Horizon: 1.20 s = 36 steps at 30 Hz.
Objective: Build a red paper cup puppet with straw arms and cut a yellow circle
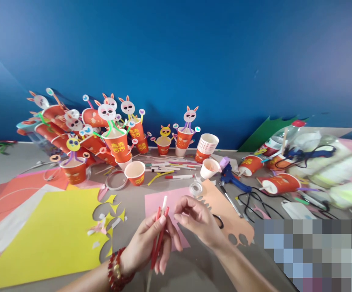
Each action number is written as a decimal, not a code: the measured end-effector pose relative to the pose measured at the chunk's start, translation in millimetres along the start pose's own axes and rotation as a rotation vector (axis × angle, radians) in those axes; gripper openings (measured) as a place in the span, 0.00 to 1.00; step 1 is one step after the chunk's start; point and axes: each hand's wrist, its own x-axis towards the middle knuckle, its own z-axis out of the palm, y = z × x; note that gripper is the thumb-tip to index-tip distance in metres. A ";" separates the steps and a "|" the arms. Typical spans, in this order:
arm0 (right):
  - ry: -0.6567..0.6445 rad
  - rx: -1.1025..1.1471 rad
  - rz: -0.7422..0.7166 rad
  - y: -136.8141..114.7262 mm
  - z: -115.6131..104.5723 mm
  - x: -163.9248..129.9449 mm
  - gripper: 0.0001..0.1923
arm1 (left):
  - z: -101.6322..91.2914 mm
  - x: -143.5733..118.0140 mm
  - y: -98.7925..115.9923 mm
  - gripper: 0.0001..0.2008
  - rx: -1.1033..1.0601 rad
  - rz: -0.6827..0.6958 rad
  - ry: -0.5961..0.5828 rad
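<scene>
- Red straws (155,250) and a white stick (165,202) are being pinched by the thumb and fingers of the left hand (147,237), above the tabletop (133,235).
- The right hand (198,222) is held just beside, fingers curled; whether anything is pinched there cannot be told.
- Careful: if that left pinch is loosened, the slim bundle could be splayed or dropped.
- The tape roll (196,192) could be knocked by a careless forward reach.
</scene>
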 end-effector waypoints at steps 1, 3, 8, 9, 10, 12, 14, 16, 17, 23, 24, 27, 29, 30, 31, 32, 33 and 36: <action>0.004 0.000 -0.006 0.4 0.1 0.1 0.07 | 0.3 -0.2 0.2 0.22 -0.011 0.005 -0.001; 0.005 -0.002 -0.013 1.4 0.4 0.2 0.06 | 1.2 -0.2 0.9 0.20 -0.037 0.025 -0.004; -0.004 0.004 -0.015 5.0 -0.4 -0.1 0.07 | 2.7 1.1 2.7 0.21 -0.065 0.043 -0.061; -0.006 0.003 -0.016 5.6 -0.7 -0.2 0.07 | 2.8 1.4 2.9 0.22 -0.065 0.033 -0.074; -0.007 0.000 -0.018 6.0 -1.0 -0.3 0.07 | 3.0 1.5 2.8 0.23 -0.066 0.022 -0.085; -0.011 -0.010 -0.024 6.2 -1.2 -0.5 0.07 | 3.0 1.4 2.4 0.26 -0.064 -0.009 -0.117; -0.018 -0.017 -0.028 5.9 -1.1 -0.8 0.08 | 2.5 0.6 1.7 0.27 -0.071 -0.028 -0.144; -0.024 -0.018 -0.032 5.6 -0.8 -1.1 0.08 | 1.5 -0.5 0.9 0.26 -0.084 -0.023 -0.148; -0.024 -0.018 -0.034 5.4 -0.6 -1.2 0.08 | 0.8 -1.1 0.4 0.25 -0.088 -0.013 -0.140; -0.041 -0.024 -0.048 4.4 0.1 -2.2 0.08 | -1.4 -3.2 -1.1 0.25 -0.047 0.023 -0.099; -0.044 -0.020 -0.049 4.0 0.2 -2.7 0.08 | -0.9 -3.0 -0.6 0.25 -0.031 0.025 -0.092; -0.041 -0.001 -0.080 2.3 0.1 -4.0 0.07 | 1.6 -1.7 2.8 0.27 0.029 0.029 -0.059; -0.032 0.014 -0.117 1.3 -0.2 -4.8 0.06 | 3.2 -0.9 5.5 0.27 0.070 0.020 -0.034; -0.028 0.022 -0.130 1.0 -0.3 -5.2 0.06 | 3.8 -0.6 6.5 0.27 0.083 0.018 -0.021; -0.026 0.032 -0.135 0.8 -0.4 -5.6 0.06 | 4.1 -0.4 7.1 0.26 0.089 0.016 -0.013; -0.028 0.042 -0.134 0.7 -0.5 -5.9 0.06 | 4.2 -0.3 7.3 0.25 0.090 0.017 -0.006; -0.032 0.052 -0.128 0.8 -0.6 -6.3 0.05 | 4.0 -0.3 7.1 0.24 0.084 0.020 -0.003; -0.050 0.079 -0.107 1.4 -0.7 -7.3 0.05 | 2.5 0.1 5.2 0.21 0.065 0.033 0.000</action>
